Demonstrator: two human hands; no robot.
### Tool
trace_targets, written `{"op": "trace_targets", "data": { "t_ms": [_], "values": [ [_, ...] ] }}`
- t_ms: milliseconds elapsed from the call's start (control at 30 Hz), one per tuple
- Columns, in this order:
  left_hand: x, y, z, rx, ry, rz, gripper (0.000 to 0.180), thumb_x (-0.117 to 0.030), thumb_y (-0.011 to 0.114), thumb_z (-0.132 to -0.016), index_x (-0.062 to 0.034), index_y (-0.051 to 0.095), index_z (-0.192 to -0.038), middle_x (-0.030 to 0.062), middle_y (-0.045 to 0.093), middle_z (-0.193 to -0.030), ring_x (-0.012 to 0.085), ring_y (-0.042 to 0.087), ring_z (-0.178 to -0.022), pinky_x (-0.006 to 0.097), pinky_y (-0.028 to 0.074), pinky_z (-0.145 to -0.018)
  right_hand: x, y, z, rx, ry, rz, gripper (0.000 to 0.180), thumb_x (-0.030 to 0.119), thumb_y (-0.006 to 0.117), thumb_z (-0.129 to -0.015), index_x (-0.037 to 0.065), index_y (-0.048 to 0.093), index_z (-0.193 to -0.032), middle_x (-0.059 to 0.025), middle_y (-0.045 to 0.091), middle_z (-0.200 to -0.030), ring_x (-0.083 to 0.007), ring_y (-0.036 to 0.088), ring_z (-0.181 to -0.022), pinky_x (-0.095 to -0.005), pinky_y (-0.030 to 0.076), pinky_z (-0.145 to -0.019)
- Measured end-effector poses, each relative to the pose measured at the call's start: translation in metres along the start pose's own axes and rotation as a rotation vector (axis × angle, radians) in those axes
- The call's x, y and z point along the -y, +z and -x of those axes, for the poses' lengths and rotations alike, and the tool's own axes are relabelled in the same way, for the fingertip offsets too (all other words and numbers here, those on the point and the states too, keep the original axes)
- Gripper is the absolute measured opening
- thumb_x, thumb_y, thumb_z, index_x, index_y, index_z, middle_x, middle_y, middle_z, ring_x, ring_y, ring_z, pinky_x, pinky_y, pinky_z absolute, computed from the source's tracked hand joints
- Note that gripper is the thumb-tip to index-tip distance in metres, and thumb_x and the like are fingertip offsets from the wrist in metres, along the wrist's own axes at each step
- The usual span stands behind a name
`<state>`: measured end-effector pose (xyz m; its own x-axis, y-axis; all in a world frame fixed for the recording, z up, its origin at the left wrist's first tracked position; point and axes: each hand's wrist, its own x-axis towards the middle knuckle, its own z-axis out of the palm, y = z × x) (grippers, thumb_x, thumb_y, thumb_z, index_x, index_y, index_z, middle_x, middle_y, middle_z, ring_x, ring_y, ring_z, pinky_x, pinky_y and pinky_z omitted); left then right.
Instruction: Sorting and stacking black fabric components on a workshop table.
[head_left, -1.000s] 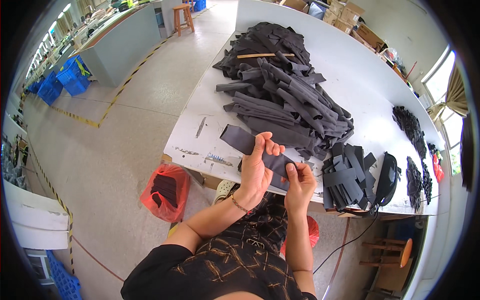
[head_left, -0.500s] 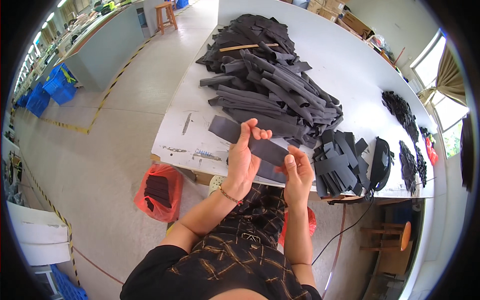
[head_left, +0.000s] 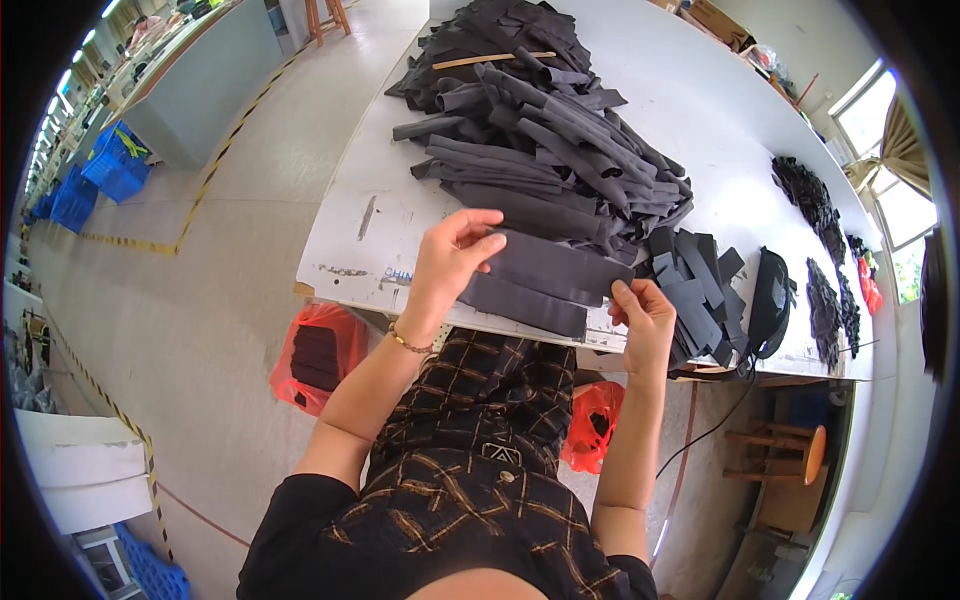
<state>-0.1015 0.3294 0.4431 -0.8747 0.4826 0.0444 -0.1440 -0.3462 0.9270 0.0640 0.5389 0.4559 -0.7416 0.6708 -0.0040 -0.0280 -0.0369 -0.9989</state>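
A dark grey fabric strip [head_left: 560, 265] stretches between my two hands above the near edge of the table. My left hand [head_left: 448, 262] pinches its left end between thumb and fingers. At the right end, the thumb and fingertips of my right hand [head_left: 643, 318] are closed on the corner. Just nearer to me, a second dark strip [head_left: 525, 304] lies along the table edge, partly beneath the held one. Right behind my hands rises a large heap of long dark fabric strips [head_left: 560, 150]. Shorter cut strips [head_left: 693, 295] lie in a loose pile beside my right hand.
A thin wooden stick [head_left: 490, 60] rests on the heap on the white table [head_left: 345, 240]. A black pouch-like object [head_left: 770, 300] with a cord is at the right. Red plastic bags [head_left: 318, 355] stand below. Dark bundles [head_left: 805, 205] lie far right; a wooden stool [head_left: 790, 455] sits beneath.
My hands have moved apart, the left one leftward and the right one rightward. The strip, slanted and gripped near its middle before, is now spread nearly flat between them.
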Motion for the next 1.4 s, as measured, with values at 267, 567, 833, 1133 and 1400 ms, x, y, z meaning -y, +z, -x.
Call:
{"op": "trace_targets", "data": {
  "t_ms": [267, 567, 833, 1133, 1400],
  "values": [
    [0.020, -0.001, -0.007, 0.069, 0.137, -0.677, 0.017, -0.005, 0.073, -0.083, -0.0020, 0.068, -0.099, 0.0046, 0.069, -0.084, 0.0080, 0.061, -0.070, 0.022, 0.048, -0.064, -0.046, -0.018, -0.014, -0.128, 0.069, 0.281, 0.016, 0.008, 0.071, -0.083, -0.004, 0.065, -0.092, -0.0005, 0.061, -0.070, -0.0053, 0.052, -0.058, -0.0206, 0.041, -0.054],
    [-0.022, 0.020, -0.050, 0.181, 0.848, -0.950, 0.016, -0.007, 0.075, -0.078, -0.0050, 0.069, -0.093, 0.0065, 0.063, -0.094, 0.0216, 0.059, -0.082, 0.032, 0.052, -0.068, -0.006, -0.011, 0.002, -0.306, -0.313, 0.999, 0.016, 0.020, 0.067, -0.087, 0.004, 0.064, -0.089, -0.0132, 0.065, -0.078, -0.0357, 0.063, -0.072, -0.0418, 0.048, -0.064],
    [-0.020, 0.026, -0.070, 0.421, 0.805, -1.274, 0.020, -0.009, 0.075, -0.075, -0.0052, 0.064, -0.091, 0.0051, 0.059, -0.101, 0.0255, 0.055, -0.100, 0.037, 0.046, -0.087, 0.030, -0.105, -0.023, -0.054, -0.460, 1.296, 0.036, 0.003, 0.071, -0.073, 0.005, 0.064, -0.108, -0.0127, 0.063, -0.112, -0.0340, 0.054, -0.108, -0.0410, 0.046, -0.091],
    [-0.026, 0.017, -0.056, -0.014, 0.563, -0.475, 0.016, -0.019, 0.054, -0.101, -0.0052, 0.050, -0.108, 0.0049, 0.059, -0.079, 0.0110, 0.060, -0.066, 0.026, 0.047, -0.060, 0.004, -0.111, -0.028, 0.314, -0.605, 1.474, 0.024, 0.002, 0.057, -0.080, 0.001, 0.066, -0.102, -0.0118, 0.062, -0.124, -0.0289, 0.057, -0.113, -0.0390, 0.046, -0.098],
    [-0.028, -0.006, -0.029, -0.111, -0.110, 0.434, 0.040, -0.041, 0.058, -0.097, -0.0014, 0.063, -0.096, 0.0063, 0.060, -0.071, 0.0087, 0.050, -0.048, 0.020, 0.036, -0.043, 0.006, -0.130, -0.018, 0.408, -0.549, 1.441, 0.037, -0.002, 0.060, -0.081, -0.001, 0.060, -0.118, -0.0164, 0.049, -0.139, -0.0330, 0.047, -0.129, -0.0399, 0.042, -0.105]
  ]
}}
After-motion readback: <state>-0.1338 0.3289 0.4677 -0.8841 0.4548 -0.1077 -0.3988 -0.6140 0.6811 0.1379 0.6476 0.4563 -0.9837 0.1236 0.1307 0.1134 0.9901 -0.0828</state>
